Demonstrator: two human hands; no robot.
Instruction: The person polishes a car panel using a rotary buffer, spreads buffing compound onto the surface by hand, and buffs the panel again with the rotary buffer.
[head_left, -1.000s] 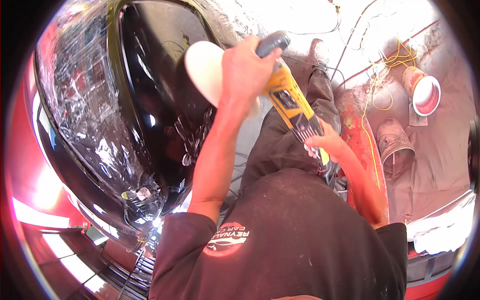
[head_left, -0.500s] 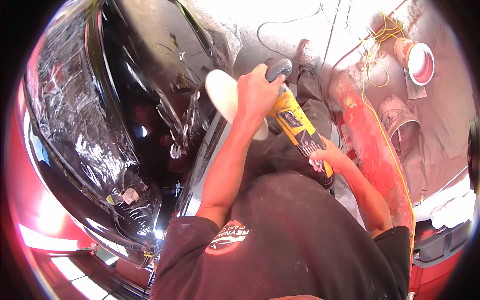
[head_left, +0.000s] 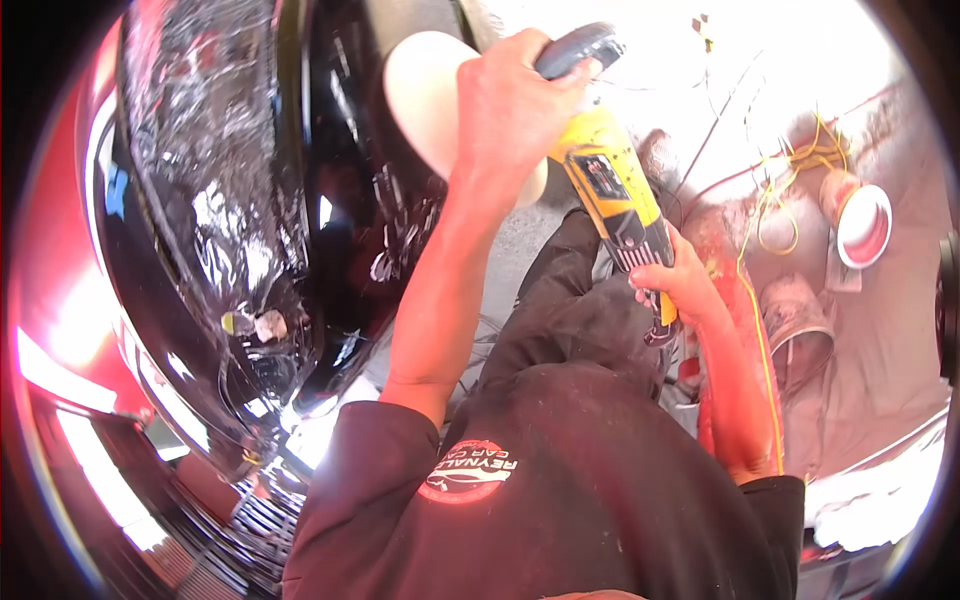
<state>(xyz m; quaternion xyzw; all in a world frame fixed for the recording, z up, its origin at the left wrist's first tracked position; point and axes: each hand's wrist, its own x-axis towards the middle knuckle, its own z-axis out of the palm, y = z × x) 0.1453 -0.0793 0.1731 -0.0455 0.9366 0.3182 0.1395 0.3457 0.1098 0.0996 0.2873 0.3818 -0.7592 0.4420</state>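
Watching from afar, I see the yellow polisher point(head_left: 607, 150) between the left hand point(head_left: 515, 98), fingers curled around its dark handle point(head_left: 578, 48), and the right hand point(head_left: 682, 275), fingers wrapping its rear, and uneven pressure could make the pad point(head_left: 425, 105) beside the left fingers mark the black panel point(head_left: 345, 190).

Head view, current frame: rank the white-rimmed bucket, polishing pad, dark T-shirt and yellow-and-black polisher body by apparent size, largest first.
1. Dark T-shirt
2. Yellow-and-black polisher body
3. Polishing pad, partly hidden by the left hand
4. White-rimmed bucket
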